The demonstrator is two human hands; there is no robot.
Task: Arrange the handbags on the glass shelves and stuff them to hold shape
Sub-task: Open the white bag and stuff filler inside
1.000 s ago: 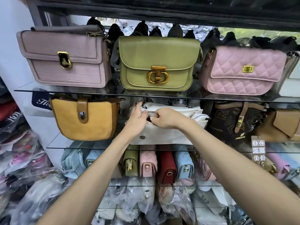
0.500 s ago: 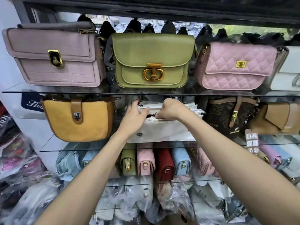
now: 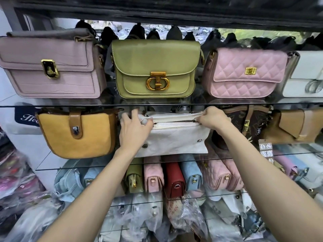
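On the middle glass shelf [image 3: 52, 165] stands the white handbag [image 3: 174, 138], its left end hidden behind the left hand [image 3: 134, 130]. Four bags line the top shelf, the rightmost one [image 3: 307, 75] cut off by the frame edge. Beside the white one sit a mustard bag [image 3: 76, 133] and a brown printed bag [image 3: 244, 123]. Left hand's fingers spread over the bag's corner, gripping it; right hand [image 3: 212, 118] pinches the zipper pull, too small to see.

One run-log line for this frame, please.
stage: zipping | left hand: holds white bag end | right hand: pinches zip pull | shelf: middle
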